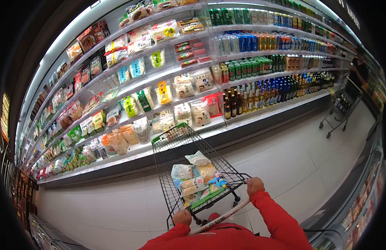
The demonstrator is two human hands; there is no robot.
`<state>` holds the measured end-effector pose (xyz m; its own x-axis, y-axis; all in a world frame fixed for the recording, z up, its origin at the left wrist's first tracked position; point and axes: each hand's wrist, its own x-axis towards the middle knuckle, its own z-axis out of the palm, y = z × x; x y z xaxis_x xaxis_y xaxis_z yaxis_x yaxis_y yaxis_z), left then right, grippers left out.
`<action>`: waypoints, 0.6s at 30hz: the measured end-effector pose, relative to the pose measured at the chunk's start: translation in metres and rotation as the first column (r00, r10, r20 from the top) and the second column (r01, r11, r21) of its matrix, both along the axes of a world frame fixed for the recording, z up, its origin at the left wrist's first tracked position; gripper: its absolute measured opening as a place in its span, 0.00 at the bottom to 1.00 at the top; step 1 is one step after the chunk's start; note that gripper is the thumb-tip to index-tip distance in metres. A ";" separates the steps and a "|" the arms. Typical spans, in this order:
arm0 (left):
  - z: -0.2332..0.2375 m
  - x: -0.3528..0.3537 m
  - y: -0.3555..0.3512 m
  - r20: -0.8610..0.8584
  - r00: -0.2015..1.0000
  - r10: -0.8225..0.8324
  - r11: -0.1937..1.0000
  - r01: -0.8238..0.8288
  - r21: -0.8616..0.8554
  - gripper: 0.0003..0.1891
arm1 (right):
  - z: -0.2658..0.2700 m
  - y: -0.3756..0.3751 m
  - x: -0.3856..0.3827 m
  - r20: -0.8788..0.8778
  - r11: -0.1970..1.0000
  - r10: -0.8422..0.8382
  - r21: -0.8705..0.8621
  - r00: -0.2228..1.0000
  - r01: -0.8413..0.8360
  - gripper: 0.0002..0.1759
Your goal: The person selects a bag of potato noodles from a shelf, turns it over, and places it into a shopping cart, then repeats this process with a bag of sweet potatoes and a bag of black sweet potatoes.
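Note:
Both my hands are on a black wire shopping cart (pixel 161 179) with green trim. My left hand (pixel 182 217) is closed round the cart's near left corner, and my right hand (pixel 255 186) grips its near right corner. Inside the basket lie several packaged foods: a white bag (pixel 197 158) at the top, a pale pack (pixel 182 171) at the left, a pack of light sticks or noodles (pixel 193 186) in front, and a blue and yellow item (pixel 218 180) at the right. The cart's far end is close to the shelf edge.
A long refrigerated shelf (pixel 138 153) curves across the front, with bagged foods at left and cans and bottles (pixel 259 98) at right. At far right a person (pixel 359 71) in dark clothes stands by another cart (pixel 342 104). A low freezer (pixel 359 196) lines the right side.

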<state>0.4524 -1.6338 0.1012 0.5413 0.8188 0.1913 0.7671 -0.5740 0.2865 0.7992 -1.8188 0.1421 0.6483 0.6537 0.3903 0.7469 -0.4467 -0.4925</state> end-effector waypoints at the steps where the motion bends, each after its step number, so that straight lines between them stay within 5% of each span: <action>1: -0.003 0.005 -0.004 0.006 1.000 0.018 1.000 -0.018 0.023 0.16 | -0.006 0.002 0.011 0.001 1.000 0.016 -0.014 1.000 -0.016 0.19; 5: 0.003 0.021 -0.020 0.067 0.997 0.046 0.987 -0.056 0.151 0.14 | -0.004 0.024 0.040 -0.001 0.998 0.037 -0.045 0.999 -0.037 0.19; 10: -0.001 0.046 -0.018 0.059 0.981 0.186 0.980 -0.189 0.061 0.13 | -0.040 0.073 0.086 0.012 0.991 0.105 -0.082 0.994 -0.103 0.19; 18: 0.023 0.087 0.023 0.052 0.937 0.346 0.938 -0.346 -0.017 0.12 | -0.017 0.178 0.130 0.061 0.969 0.233 -0.103 0.971 -0.226 0.14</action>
<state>0.5392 -1.6109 0.1242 0.2135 0.9551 0.2055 0.9014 -0.2737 0.3357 0.9293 -1.6410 0.1249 0.4492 0.8178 0.3597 0.8668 -0.3013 -0.3974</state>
